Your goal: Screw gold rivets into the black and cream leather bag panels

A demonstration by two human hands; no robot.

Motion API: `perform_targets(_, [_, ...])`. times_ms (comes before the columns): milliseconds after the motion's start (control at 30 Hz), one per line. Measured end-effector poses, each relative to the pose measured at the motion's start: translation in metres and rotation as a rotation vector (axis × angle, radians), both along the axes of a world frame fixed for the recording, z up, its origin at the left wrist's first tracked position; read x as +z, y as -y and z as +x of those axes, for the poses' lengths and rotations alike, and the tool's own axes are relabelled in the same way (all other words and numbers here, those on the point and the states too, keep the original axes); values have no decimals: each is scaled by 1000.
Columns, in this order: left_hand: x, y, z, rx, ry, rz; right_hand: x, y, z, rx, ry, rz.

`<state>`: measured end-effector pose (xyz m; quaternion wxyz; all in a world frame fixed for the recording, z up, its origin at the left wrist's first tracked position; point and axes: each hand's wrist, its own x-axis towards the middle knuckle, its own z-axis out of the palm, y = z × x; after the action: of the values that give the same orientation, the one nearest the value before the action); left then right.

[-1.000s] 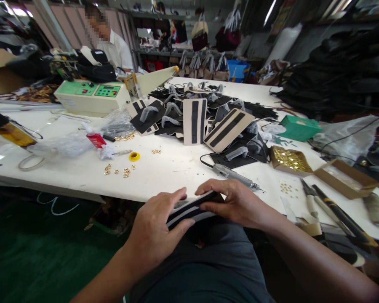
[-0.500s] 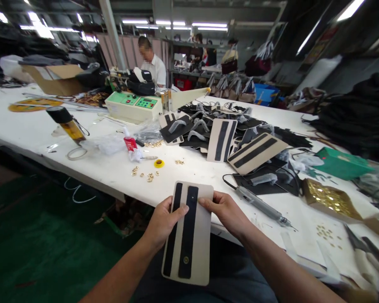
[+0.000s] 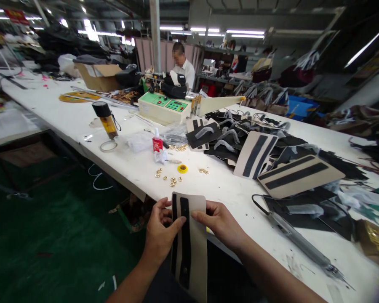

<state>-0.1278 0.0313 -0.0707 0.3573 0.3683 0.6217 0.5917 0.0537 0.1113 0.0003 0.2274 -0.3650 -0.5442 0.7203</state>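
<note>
A beige panel with two black strips [image 3: 196, 244] is held upright between my hands in front of the table edge. A small round stud shows near the lower end of its wider strip. My left hand [image 3: 159, 231] grips the left edge, its thumb pressed on the black strip. My right hand [image 3: 222, 221] pinches the upper right edge, thumb on the beige face and fingers behind, out of sight. On the table just beyond lie small gold metal fittings [image 3: 173, 182] and a yellow ring-shaped roll [image 3: 182, 168].
An electric screwdriver [image 3: 300, 240] lies to the right, near a pile of black and beige panels [image 3: 259, 155]. Farther back are a red bottle [image 3: 157, 143], a dark-capped bottle [image 3: 105, 120] and a green-topped machine [image 3: 164, 107]. A person [image 3: 186, 67] sits behind it.
My view has swung left, so the table things appear farther right. The panel has turned and tilted in my hands, which keep hold of it.
</note>
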Motion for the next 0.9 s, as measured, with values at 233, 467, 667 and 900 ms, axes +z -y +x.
perform_targets(233, [-3,22,-9,68,-534,94,-9,-2,-54,-109,140,196])
perform_targets(467, [-7,18,-17,20,-79,-165,-14,-26,-74,97,38,143])
perform_targets(667, [-12,20,-38,79,156,-239,-64,-99,-71,-215,468,805])
perform_targets(900, [-3,30,-34,100,183,-330,-77,-122,-72,-18,720,971])
